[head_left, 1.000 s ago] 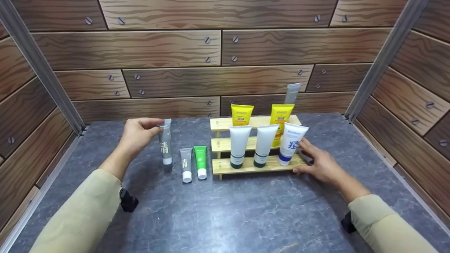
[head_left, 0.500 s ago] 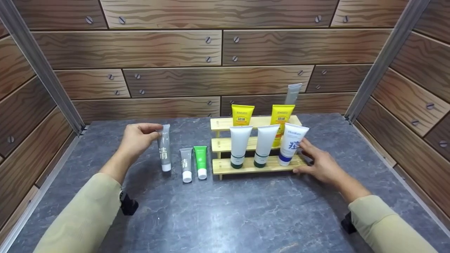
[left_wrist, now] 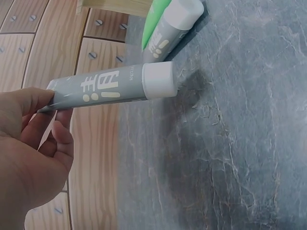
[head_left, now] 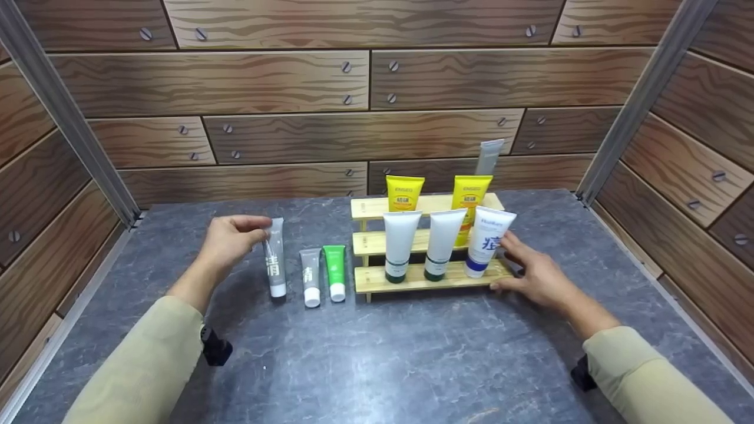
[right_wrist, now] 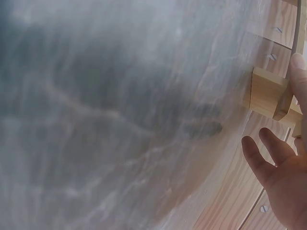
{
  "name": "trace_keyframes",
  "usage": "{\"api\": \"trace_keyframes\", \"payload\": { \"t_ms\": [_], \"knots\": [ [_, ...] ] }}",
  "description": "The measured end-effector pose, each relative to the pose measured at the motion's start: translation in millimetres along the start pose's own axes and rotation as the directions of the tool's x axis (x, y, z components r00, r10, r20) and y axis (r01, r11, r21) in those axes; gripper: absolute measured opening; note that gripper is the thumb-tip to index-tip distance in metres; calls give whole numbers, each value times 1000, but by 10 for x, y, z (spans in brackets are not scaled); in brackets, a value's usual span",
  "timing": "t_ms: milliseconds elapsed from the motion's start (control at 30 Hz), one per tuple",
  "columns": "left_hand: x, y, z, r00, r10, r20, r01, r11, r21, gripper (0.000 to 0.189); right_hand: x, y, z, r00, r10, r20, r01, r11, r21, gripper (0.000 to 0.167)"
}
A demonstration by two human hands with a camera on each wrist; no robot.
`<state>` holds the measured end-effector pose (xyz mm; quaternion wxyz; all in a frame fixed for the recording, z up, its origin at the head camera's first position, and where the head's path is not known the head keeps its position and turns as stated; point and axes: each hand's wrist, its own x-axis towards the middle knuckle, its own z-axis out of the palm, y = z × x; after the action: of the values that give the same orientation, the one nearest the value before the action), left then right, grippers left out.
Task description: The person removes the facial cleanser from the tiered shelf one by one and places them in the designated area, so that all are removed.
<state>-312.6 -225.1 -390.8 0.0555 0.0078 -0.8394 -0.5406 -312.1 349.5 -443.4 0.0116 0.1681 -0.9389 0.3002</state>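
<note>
My left hand (head_left: 232, 235) pinches the crimped end of a grey squeeze tube (head_left: 275, 259), which hangs upright with its white cap downward. In the left wrist view, thumb and finger close on the tube's flat end. My right hand (head_left: 539, 271) grips the right end of a three-step wooden display rack (head_left: 371, 277), thumb at the lowest step. The right wrist view has its other fingers spread apart from the wood (right_wrist: 271, 91). One right finger is partly hidden behind a tilted white tube with a blue band (head_left: 489, 238).
Left of the rack lie a smaller grey tube (head_left: 311, 277) and a green tube (head_left: 334, 271). Two white tubes (head_left: 402, 244) share the bottom step; yellow tubes (head_left: 404, 191) and a tall grey tube (head_left: 489, 156) stand behind. Wood-patterned walls (head_left: 283, 79) enclose the grey table (head_left: 377, 359).
The grey tube in my left hand has come down and slightly toward me, its cap now roughly level with those of the two lying tubes. My right hand and the rack have stayed put.
</note>
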Motion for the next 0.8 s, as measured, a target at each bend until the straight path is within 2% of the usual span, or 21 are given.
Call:
{"api": "trace_keyframes", "payload": {
  "t_ms": [233, 333, 467, 800],
  "knots": [
    [3, -43, 45, 999, -18, 29, 19, 999, -40, 32, -3, 10, -2, 1000, 8, 2, -8, 1000, -19, 111],
    [6, -67, 67, 999, -29, 46, 32, 998, -45, 32, -3, 14, 3, 1000, -12, -9, 12, 1000, -27, 110],
    [17, -104, 89, 998, -35, 51, 36, 999, -31, 31, -4, 18, 6, 999, -35, -22, 34, 999, -37, 108],
    [50, -170, 122, 998, -50, 45, 51, 998, -24, 30, -12, 9, 6, 1000, -15, -17, 15, 999, -33, 109]
  ]
}}
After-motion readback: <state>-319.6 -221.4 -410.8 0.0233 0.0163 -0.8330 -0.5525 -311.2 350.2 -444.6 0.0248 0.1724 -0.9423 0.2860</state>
